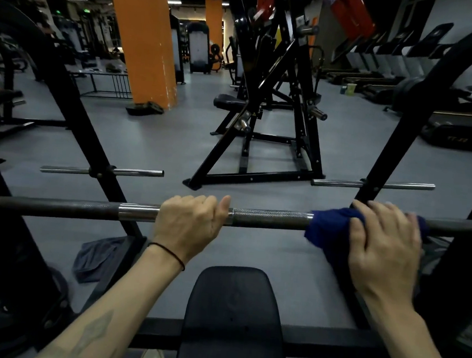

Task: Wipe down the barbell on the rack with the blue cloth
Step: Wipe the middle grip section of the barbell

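Note:
The steel barbell (268, 218) lies level across the black rack, running from the left edge to the right edge of the view. My left hand (189, 223) grips it near its middle, fingers curled over the top. The blue cloth (328, 229) is wrapped around the bar to the right. My right hand (383, 246) holds the cloth against the bar, close to the right rack upright (397, 153). Part of the cloth hangs below the bar and under my palm.
A black padded bench (234, 315) sits below the bar between my arms. The left rack upright (90, 137) slants across the left side, with plate pegs (101, 170) on both uprights. A grey cloth (97, 255) lies on the floor. Machines and an orange pillar (147, 39) stand beyond.

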Demonstrator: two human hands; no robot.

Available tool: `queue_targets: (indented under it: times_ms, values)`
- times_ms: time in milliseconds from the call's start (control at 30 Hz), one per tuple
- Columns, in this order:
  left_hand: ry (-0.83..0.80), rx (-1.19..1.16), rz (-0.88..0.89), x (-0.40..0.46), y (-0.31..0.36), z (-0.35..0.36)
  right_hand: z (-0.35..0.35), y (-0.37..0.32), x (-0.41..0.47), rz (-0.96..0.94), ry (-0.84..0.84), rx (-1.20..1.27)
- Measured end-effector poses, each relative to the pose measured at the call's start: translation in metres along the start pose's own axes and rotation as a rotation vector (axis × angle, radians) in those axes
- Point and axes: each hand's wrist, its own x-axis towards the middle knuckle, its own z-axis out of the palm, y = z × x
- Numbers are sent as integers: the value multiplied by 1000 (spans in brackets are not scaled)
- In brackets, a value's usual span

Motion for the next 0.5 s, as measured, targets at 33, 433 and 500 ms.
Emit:
queue_targets:
  times_ms: [33,433,500]
  values:
    - [-20,-5,-1,0,-2,0,0,0,0,39,21,5]
    - [-850,-188,-234,57,-4,-18,30,-177,-20,-162,-92,201]
    - [-734,-89,-159,48,-5,-19,23,-135,-10,-275,-140,132]
